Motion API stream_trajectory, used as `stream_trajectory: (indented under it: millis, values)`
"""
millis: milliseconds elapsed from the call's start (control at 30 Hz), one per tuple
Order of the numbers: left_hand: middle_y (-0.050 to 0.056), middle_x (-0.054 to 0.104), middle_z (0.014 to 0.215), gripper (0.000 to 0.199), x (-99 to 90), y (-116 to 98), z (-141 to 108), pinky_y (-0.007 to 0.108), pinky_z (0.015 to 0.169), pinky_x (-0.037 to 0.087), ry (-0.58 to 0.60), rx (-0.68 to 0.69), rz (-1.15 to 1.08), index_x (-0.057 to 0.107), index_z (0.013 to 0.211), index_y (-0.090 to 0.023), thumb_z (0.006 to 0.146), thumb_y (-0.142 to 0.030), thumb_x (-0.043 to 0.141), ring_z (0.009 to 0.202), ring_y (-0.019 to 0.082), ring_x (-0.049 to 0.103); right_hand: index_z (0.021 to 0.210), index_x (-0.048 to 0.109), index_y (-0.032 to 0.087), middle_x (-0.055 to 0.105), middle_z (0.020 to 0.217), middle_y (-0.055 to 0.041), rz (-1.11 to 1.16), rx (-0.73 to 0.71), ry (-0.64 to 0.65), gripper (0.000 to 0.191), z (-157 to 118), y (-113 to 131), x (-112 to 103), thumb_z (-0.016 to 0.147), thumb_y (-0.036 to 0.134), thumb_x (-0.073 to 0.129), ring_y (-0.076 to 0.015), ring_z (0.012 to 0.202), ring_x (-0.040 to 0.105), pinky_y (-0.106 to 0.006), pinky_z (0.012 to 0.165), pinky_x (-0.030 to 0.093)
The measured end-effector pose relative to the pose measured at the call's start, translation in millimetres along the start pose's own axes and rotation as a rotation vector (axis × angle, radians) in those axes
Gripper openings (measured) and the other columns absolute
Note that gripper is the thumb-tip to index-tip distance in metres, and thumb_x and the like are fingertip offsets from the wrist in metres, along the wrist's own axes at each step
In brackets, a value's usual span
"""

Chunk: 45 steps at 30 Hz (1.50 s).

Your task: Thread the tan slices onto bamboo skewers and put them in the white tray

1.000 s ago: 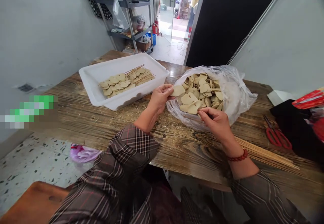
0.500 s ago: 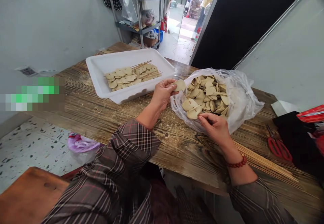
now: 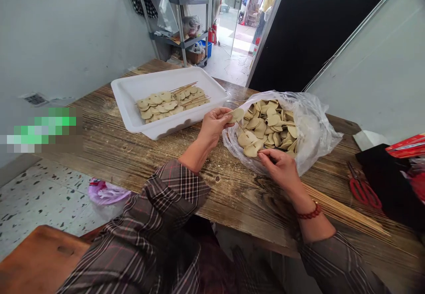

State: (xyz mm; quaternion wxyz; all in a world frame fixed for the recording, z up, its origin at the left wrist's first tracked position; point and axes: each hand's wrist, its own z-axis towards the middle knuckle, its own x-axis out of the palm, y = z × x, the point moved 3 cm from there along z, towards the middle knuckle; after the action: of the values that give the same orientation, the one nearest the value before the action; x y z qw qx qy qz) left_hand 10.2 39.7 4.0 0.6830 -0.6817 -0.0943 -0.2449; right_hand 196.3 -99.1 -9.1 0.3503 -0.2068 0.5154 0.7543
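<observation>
Because the green-and-white patch [image 3: 40, 128] at far left is pixelated, any print there is unreadable; marks on the red packet [image 3: 407, 145] at right are too small to make out. Clear plastic bag [image 3: 314, 121] on the desk [image 3: 232, 199], mouth open, full of loose flat beige slices [image 3: 274, 119]. White tray [image 3: 125, 106] to its left holds skewered slices [image 3: 159, 107] laid in overlapping rows, bare stick ends poking out. Left hand [image 3: 214, 125] between tray and bag: fingers closed in a pinch on a single slice [image 3: 237, 115] at the bag's edge. Right hand [image 3: 282, 170] at the bag's front: fingers pinched on the near end of a thin skewer [image 3: 241, 127] with threaded slices [image 3: 249, 141], exact count unclear. Skewer's far end reaches the left-hand slice; can't tell if it's pierced. Bundle of bare skewers [image 3: 348, 212] beside the right wrist, red-handled scissors [image 3: 367, 193] further right. Grey cart [image 3: 194, 40] behind carries plastic bags, blue crate [image 3: 209, 49] low down.
</observation>
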Motion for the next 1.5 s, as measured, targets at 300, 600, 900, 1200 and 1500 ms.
stream_trajectory:
  millis: [300, 600, 900, 1200, 1500]
  values:
    - [-0.001, 0.063, 0.074, 0.015, 2.0, 3, -1, 0.022, 0.067, 0.056, 0.031, 0.007, 0.016, 0.066, 0.074, -0.013, 0.064, -0.018, 0.077, 0.07, 0.008, 0.061, 0.081, 0.071, 0.018, 0.075, 0.08, -0.0058, -0.048, -0.065, -0.022, 0.022, -1, 6, 1, 0.091, 0.029, 0.055, -0.0202, 0.073, 0.068, -0.031, 0.068, 0.049]
    - [-0.001, 0.064, 0.074, 0.016, 6.4, 5, -5, 0.023, 0.068, 0.057, 0.03, -0.062, 0.006, 0.063, 0.077, -0.013, 0.068, -0.016, 0.077, 0.068, 0.008, 0.063, 0.08, 0.071, 0.018, 0.075, 0.08, -0.0062, -0.081, -0.096, -0.073, 0.021, 0, 6, 1, 0.091, 0.027, 0.055, -0.0208, 0.073, 0.069, -0.032, 0.068, 0.05]
    - [0.003, 0.068, 0.075, 0.011, 4.2, 4, -3, 0.029, 0.065, 0.059, 0.019, -0.188, -0.134, 0.058, 0.08, -0.012, 0.074, -0.008, 0.066, 0.065, 0.014, 0.069, 0.083, 0.071, 0.02, 0.075, 0.081, -0.005, -0.048, -0.141, -0.102, 0.019, -2, 10, 1, 0.091, 0.028, 0.056, -0.0198, 0.074, 0.069, -0.032, 0.069, 0.052]
    - [0.004, 0.069, 0.075, 0.007, 6.8, -1, -6, 0.032, 0.069, 0.06, 0.016, -0.215, -0.207, 0.06, 0.08, -0.011, 0.078, -0.01, 0.066, 0.066, 0.014, 0.069, 0.085, 0.07, 0.02, 0.075, 0.082, -0.0054, -0.053, -0.16, -0.091, 0.02, -2, 10, 2, 0.092, 0.029, 0.055, -0.0199, 0.077, 0.069, -0.033, 0.072, 0.052]
    - [0.004, 0.068, 0.073, 0.012, 11.3, 3, -10, 0.029, 0.065, 0.059, 0.043, -0.253, -0.208, 0.059, 0.079, -0.012, 0.076, -0.011, 0.07, 0.065, 0.015, 0.069, 0.086, 0.07, 0.022, 0.075, 0.083, -0.0053, -0.063, -0.164, -0.075, 0.02, -3, 10, 2, 0.093, 0.029, 0.053, -0.0205, 0.078, 0.069, -0.034, 0.075, 0.053]
